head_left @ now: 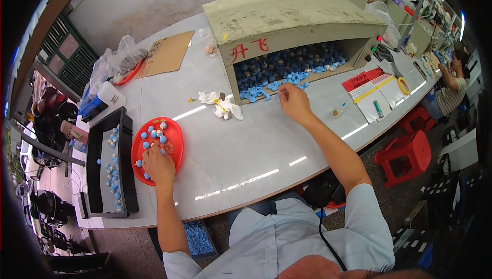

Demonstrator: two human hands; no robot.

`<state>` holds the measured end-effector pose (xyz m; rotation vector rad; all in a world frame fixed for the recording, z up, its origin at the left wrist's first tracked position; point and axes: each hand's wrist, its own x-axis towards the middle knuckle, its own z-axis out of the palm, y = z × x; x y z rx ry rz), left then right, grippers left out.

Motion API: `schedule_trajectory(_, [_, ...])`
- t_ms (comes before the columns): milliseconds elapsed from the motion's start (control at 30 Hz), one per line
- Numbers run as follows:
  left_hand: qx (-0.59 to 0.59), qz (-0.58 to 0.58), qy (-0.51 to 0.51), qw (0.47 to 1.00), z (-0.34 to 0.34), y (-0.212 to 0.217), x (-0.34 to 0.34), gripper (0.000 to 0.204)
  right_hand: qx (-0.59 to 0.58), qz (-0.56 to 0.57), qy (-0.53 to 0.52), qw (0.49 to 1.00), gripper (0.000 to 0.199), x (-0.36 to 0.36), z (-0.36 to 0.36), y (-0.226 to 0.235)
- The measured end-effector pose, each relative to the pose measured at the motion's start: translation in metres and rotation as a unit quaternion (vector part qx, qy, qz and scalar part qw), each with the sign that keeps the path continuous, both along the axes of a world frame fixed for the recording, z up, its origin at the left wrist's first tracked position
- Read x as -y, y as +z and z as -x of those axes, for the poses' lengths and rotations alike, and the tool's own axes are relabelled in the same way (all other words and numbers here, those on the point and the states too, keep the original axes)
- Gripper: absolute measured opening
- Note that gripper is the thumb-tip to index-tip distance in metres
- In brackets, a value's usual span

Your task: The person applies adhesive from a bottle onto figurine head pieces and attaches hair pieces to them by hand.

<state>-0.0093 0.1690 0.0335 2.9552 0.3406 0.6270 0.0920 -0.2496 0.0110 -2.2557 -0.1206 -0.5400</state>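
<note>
Balls (pixel 162 139) — around left hand (pixel 158 164)

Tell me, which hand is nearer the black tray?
Left. The left hand is at the red plate, just right of the tray; the right hand is farther off, by the machine's opening.

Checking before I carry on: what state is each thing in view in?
Left hand: down among blue-and-white balls, grip hidden
Right hand: at the box opening, grip unclear
Red plate: holding balls
Black tray: uncovered, partly filled
Pale box: front open, blue pieces inside
White tissue: crumpled
Cardboard: flat
</note>
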Motion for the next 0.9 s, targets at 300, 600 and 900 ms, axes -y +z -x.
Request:
schedule_trajectory(300, [0.164,0.030,-0.044,0.985,0.007,0.000,0.018,0.053,-0.060,0.231,-0.033,0.971,0.035,0.004,-0.133,0.009])
schedule_trajectory(600, [0.142,0.259,-0.250,0.922,0.004,0.009,0.084,0.042,-0.022,0.242,-0.010,0.970,0.052,-0.005,-0.120,0.008])
schedule_trajectory(900, [-0.272,0.711,-0.224,0.608,-0.025,-0.017,0.152,0.044,0.022,0.017,0.268,0.963,0.057,-0.060,0.057,0.021])
